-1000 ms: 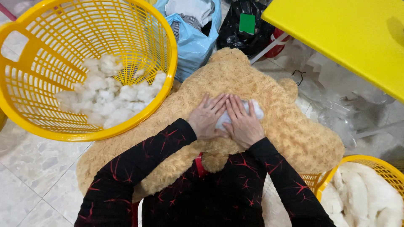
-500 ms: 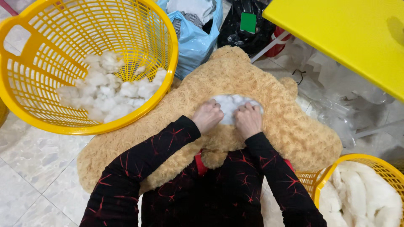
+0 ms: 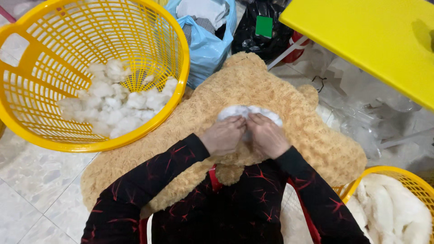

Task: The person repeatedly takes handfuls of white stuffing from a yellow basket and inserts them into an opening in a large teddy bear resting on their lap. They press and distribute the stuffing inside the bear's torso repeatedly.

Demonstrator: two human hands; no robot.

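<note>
Both hands, the left hand [image 3: 224, 135] and the right hand [image 3: 266, 134], press side by side with fingers bent down into a wad of white stuffing [image 3: 248, 112] that shows through an opening in a tan plush toy [image 3: 289, 95] lying across the person's lap. A yellow basket [image 3: 27, 58] holding more white stuffing clumps [image 3: 113, 104] stands just to the left, touching the toy, and a second yellow basket [image 3: 409, 176] sits at the lower right.

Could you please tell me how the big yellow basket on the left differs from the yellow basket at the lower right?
The left basket shows nearly whole, tipped toward the camera; the right basket is cut off by the picture's corner. The left basket holds small loose white stuffing clumps over part of its bottom; the right basket is filled with large white fluffy pieces. Both are yellow plastic lattice baskets beside the tan plush toy.
</note>
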